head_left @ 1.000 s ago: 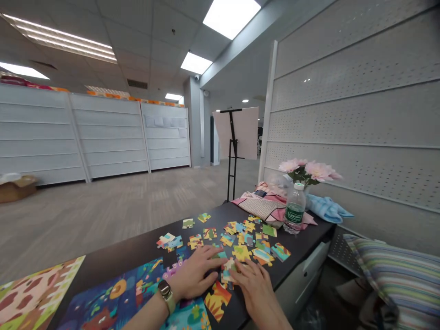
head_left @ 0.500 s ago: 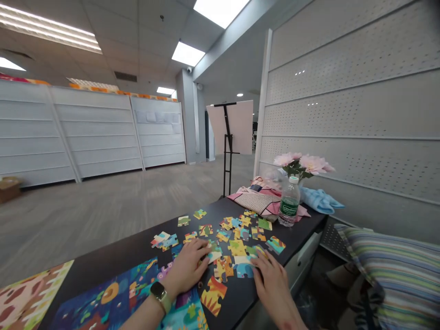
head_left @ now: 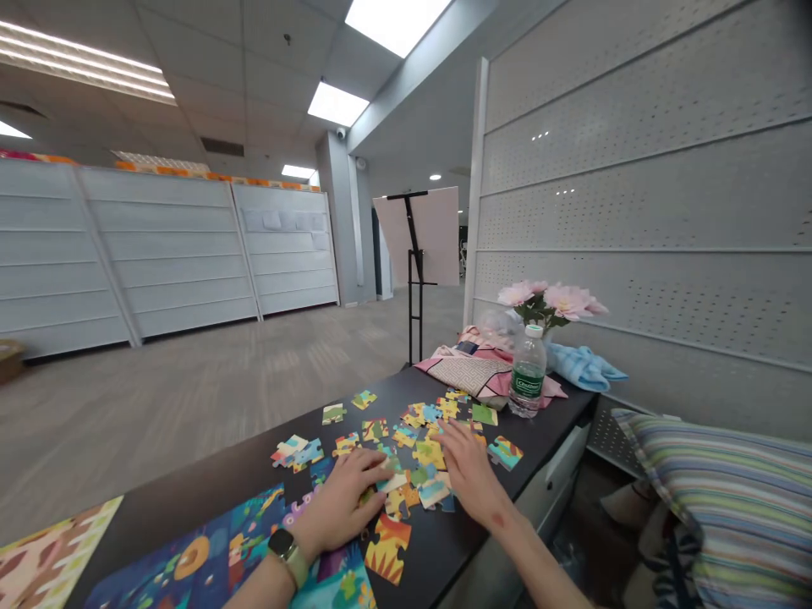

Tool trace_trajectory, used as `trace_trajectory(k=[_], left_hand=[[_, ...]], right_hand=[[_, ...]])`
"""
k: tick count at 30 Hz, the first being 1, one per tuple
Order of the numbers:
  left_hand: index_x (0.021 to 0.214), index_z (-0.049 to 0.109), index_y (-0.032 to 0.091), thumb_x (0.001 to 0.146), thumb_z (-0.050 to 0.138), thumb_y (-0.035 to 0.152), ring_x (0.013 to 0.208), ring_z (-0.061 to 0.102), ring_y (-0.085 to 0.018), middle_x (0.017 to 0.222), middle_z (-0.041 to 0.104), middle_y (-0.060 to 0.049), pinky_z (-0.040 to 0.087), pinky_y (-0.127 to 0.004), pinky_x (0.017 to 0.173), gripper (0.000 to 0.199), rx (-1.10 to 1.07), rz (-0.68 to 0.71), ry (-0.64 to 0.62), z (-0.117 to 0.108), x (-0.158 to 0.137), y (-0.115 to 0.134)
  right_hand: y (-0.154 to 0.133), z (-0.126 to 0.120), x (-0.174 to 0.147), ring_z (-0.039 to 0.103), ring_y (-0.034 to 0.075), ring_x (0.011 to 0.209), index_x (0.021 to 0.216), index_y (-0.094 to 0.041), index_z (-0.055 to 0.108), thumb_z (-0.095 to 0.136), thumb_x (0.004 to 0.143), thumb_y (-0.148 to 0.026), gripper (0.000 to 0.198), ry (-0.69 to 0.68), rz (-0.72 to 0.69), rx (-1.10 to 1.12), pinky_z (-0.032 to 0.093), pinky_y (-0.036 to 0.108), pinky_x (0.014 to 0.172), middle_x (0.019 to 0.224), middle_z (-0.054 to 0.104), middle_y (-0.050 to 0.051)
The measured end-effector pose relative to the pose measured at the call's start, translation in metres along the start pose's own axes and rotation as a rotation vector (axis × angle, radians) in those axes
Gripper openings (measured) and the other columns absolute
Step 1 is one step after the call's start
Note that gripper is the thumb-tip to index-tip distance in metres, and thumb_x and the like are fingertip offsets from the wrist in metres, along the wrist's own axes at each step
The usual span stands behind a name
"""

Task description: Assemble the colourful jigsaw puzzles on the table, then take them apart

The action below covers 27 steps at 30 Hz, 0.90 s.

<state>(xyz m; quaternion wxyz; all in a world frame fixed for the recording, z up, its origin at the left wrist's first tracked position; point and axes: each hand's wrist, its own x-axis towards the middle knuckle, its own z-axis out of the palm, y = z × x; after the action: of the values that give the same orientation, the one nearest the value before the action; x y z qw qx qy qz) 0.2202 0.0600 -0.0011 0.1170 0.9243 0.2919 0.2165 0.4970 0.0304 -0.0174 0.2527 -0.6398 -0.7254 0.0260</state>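
Loose jigsaw puzzle pieces lie in a scattered pile on the dark tabletop. My left hand, with a watch on its wrist, rests at the pile's left side, fingers apart and curved over several pieces. Stretched over the right side of the pile, my right hand has its fingertips on or just above yellow pieces; nothing shows in its grasp. Between the hands lies a yellow puzzle piece. An orange puzzle piece sits nearer the front edge. Partly under my left forearm is a joined blue puzzle picture.
A water bottle stands at the back right, beside pink cloth, blue cloth and pink flowers. A striped cushion is at the right. Another puzzle picture lies far left. An easel stands beyond the table.
My right hand has moved forward and left, from the pile's front right onto its middle. A pale blue piece near it has shifted and turned. My left hand stays nearly in place.
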Motion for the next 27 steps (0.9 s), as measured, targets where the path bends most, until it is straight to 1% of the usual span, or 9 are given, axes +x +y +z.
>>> trace_trajectory(k=[4, 7, 11, 13, 15, 18, 21, 24, 27], left_hand=[[0.123, 0.063, 0.033, 0.096, 0.056, 0.025, 0.126, 0.051, -0.026, 0.135, 0.058, -0.004, 0.039, -0.045, 0.110, 0.029, -0.025, -0.030, 0.019, 0.000, 0.000, 0.000], [0.122, 0.064, 0.032, 0.095, 0.057, 0.025, 0.125, 0.052, -0.026, 0.134, 0.058, -0.005, 0.040, -0.043, 0.109, 0.029, -0.047, -0.042, 0.030, 0.001, 0.000, -0.003], [0.119, 0.065, 0.031, 0.091, 0.060, 0.025, 0.123, 0.053, -0.026, 0.132, 0.059, -0.006, 0.040, -0.043, 0.109, 0.028, -0.081, -0.061, 0.026, 0.001, 0.001, -0.004], [0.119, 0.065, 0.030, 0.091, 0.061, 0.026, 0.124, 0.052, -0.027, 0.132, 0.058, -0.006, 0.039, -0.044, 0.109, 0.029, -0.094, -0.068, 0.028, 0.000, 0.001, -0.003], [0.119, 0.065, 0.030, 0.090, 0.062, 0.025, 0.123, 0.052, -0.027, 0.132, 0.058, -0.006, 0.039, -0.043, 0.108, 0.030, -0.100, -0.071, 0.031, 0.000, 0.001, -0.003], [0.117, 0.065, 0.030, 0.088, 0.063, 0.024, 0.121, 0.053, -0.026, 0.130, 0.059, -0.005, 0.039, -0.042, 0.108, 0.030, -0.098, -0.077, 0.044, 0.000, 0.001, -0.002], [0.113, 0.065, 0.031, 0.087, 0.064, 0.024, 0.122, 0.053, -0.025, 0.131, 0.059, -0.003, 0.039, -0.041, 0.109, 0.028, -0.091, -0.086, 0.048, 0.001, 0.000, -0.002], [0.111, 0.063, 0.031, 0.086, 0.066, 0.025, 0.130, 0.048, -0.026, 0.144, 0.053, -0.001, 0.036, -0.043, 0.112, 0.026, -0.068, -0.082, 0.017, -0.001, 0.000, -0.001], [0.113, 0.061, 0.030, 0.088, 0.063, 0.028, 0.134, 0.046, -0.027, 0.150, 0.049, -0.001, 0.033, -0.046, 0.114, 0.025, -0.044, -0.078, -0.026, -0.003, 0.000, 0.000]], right_hand=[[0.017, -0.008, 0.058, 0.033, 0.029, 0.146, 0.137, -0.029, 0.061, 0.038, 0.089, -0.011, 0.056, -0.102, 0.047, -0.090, 0.032, 0.053, 0.112, 0.156, 0.045, 0.005], [0.033, -0.012, 0.078, 0.033, 0.035, 0.145, 0.118, -0.031, 0.074, 0.047, 0.087, -0.015, 0.044, -0.149, 0.026, -0.126, 0.030, 0.056, 0.111, 0.152, 0.050, 0.006], [0.047, -0.018, 0.087, 0.043, 0.035, 0.136, 0.097, -0.019, 0.079, 0.045, 0.086, -0.013, 0.037, -0.130, 0.066, -0.175, 0.032, 0.051, 0.108, 0.130, 0.066, 0.016], [0.044, -0.016, 0.090, 0.048, 0.032, 0.132, 0.106, -0.020, 0.077, 0.043, 0.088, -0.014, 0.039, -0.133, 0.052, -0.170, 0.034, 0.048, 0.107, 0.126, 0.067, 0.014], [0.032, -0.008, 0.089, 0.045, 0.032, 0.135, 0.115, -0.025, 0.074, 0.046, 0.089, -0.020, 0.039, -0.147, 0.001, -0.152, 0.032, 0.049, 0.109, 0.135, 0.063, 0.011], [0.006, 0.011, 0.077, 0.037, 0.033, 0.141, 0.113, -0.029, 0.075, 0.047, 0.091, -0.028, 0.035, -0.151, -0.090, -0.108, 0.029, 0.053, 0.111, 0.145, 0.056, 0.007], [-0.014, 0.027, 0.062, 0.043, 0.027, 0.138, 0.111, -0.031, 0.075, 0.044, 0.093, -0.025, 0.037, -0.143, -0.153, -0.057, 0.033, 0.047, 0.111, 0.140, 0.061, 0.003], [-0.011, 0.032, 0.064, 0.051, 0.021, 0.132, 0.116, -0.029, 0.073, 0.040, 0.092, -0.017, 0.043, -0.140, -0.150, -0.023, 0.037, 0.041, 0.110, 0.136, 0.064, 0.003], [0.007, 0.031, 0.085, 0.047, 0.026, 0.137, 0.135, -0.019, 0.062, 0.043, 0.087, -0.014, 0.051, -0.132, -0.080, -0.028, 0.035, 0.046, 0.112, 0.146, 0.055, 0.012]])
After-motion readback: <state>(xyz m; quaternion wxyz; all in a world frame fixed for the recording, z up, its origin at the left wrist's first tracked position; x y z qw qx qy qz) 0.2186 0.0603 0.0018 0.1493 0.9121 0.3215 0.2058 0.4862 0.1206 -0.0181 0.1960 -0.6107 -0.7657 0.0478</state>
